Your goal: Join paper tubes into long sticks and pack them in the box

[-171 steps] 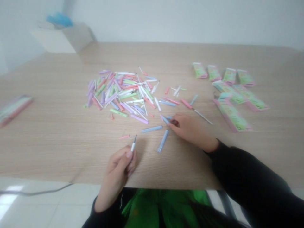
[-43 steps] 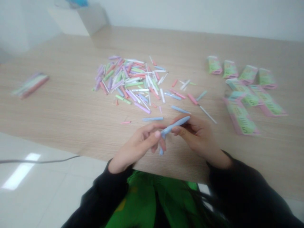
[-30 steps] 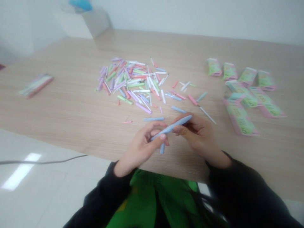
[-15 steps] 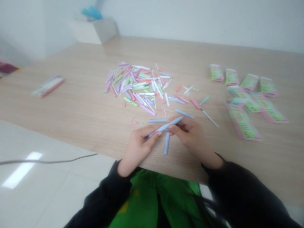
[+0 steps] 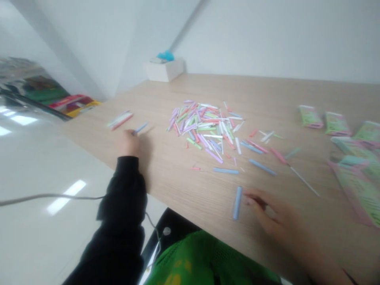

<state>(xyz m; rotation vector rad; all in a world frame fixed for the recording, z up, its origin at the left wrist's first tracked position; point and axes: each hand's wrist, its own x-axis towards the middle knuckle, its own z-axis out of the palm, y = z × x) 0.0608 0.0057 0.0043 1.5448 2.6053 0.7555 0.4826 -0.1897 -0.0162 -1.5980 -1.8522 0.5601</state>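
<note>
Pale blue paper tube point(image 5: 237, 203) lies beside the right hand point(image 5: 274, 211).

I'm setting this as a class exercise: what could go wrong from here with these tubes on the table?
The slim pale blue tube beside the right hand looks round and might roll. The left hand is near the edge of the light wooden table, so the small blue tube at its fingers could drop onto the white tiled floor.

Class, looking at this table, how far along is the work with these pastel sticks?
Done-looking: a pink-edged bundle lies at the table's left. In hand: the left hand holds a blue stick beside it; the right hand is next to a second blue stick. Left: the pastel pile and the green-pink packets.
</note>
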